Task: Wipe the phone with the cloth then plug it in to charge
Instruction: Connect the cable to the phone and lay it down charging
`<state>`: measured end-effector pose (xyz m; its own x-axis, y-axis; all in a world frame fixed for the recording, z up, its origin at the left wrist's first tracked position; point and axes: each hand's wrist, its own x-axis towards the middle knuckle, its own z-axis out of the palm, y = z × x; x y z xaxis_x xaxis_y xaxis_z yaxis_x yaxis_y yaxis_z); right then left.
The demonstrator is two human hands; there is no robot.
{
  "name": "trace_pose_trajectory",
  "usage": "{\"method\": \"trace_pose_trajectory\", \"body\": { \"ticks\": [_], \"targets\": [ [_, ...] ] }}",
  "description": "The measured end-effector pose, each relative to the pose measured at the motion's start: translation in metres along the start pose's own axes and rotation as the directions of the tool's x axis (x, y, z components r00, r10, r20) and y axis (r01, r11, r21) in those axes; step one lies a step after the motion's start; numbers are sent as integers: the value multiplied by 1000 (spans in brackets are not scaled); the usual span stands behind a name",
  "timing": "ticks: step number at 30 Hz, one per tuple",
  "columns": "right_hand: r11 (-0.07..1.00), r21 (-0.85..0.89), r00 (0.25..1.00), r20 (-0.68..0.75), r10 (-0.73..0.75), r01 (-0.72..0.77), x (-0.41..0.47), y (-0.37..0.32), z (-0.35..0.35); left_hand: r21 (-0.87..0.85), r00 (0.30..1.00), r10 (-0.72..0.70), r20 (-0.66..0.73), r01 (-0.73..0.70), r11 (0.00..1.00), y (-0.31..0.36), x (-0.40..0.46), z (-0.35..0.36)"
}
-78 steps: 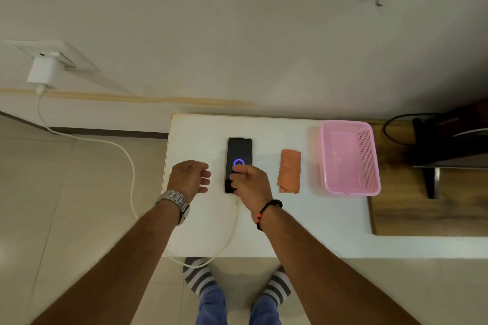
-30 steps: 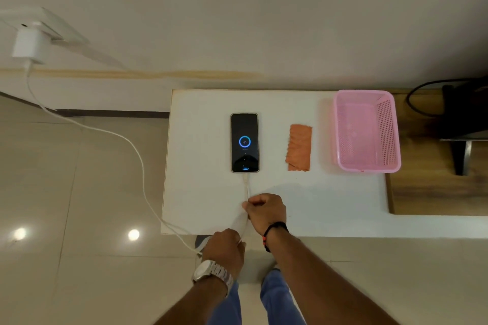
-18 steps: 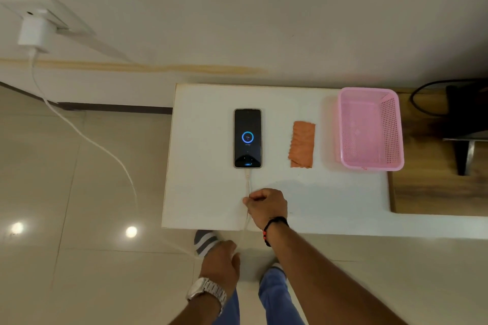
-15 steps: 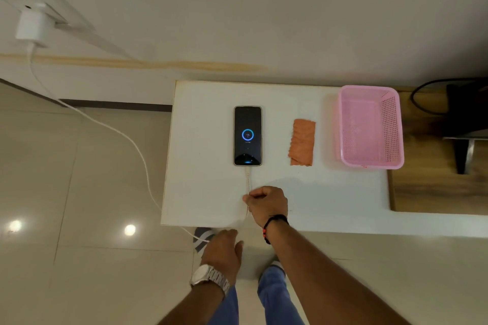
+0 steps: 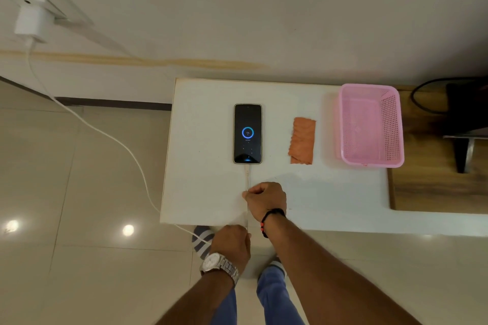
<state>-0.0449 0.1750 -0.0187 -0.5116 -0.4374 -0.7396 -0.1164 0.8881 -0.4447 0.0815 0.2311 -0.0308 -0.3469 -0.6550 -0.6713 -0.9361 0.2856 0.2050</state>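
Observation:
The black phone (image 5: 247, 133) lies face up on the white table (image 5: 206, 187), its screen lit with a blue charging ring. A white cable (image 5: 105, 134) is plugged into its near end and runs off the table's front edge, across the floor, up to a white charger (image 5: 30, 24) in the wall socket. My right hand (image 5: 266, 199) pinches the cable on the table just below the phone. My left hand (image 5: 232, 244) grips the cable below the table's front edge. The folded orange cloth (image 5: 302, 140) lies to the right of the phone.
An empty pink plastic basket (image 5: 371, 125) stands right of the cloth. A wooden surface (image 5: 435, 187) with a dark stand and black cord adjoins the table at right. Tiled floor lies to the left; my feet are under the front edge.
My right hand left the phone and now pinches the cable near the front edge. My left hand dropped below the table onto the cable. The cable's slack has shifted on the floor.

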Motion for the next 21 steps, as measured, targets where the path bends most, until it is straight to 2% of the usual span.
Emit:
{"method": "trace_pose_trajectory", "body": {
  "ticks": [5, 10, 21],
  "targets": [
    [1000, 1, 1000, -13, -17, 17, -1, 2, -1, -60, 999, 33, -7, -33, 998, -2, 4, 0],
    [999, -29, 997, -65, -44, 43, -5, 5, -2, -108, 1000, 6, -7, -6, 994, -4, 3, 2],
    [998, -42, 998, -34, -57, 56, -4, 4, -4, -97, 999, -36, -3, 35, 995, 0, 0, 0]
  ]
}}
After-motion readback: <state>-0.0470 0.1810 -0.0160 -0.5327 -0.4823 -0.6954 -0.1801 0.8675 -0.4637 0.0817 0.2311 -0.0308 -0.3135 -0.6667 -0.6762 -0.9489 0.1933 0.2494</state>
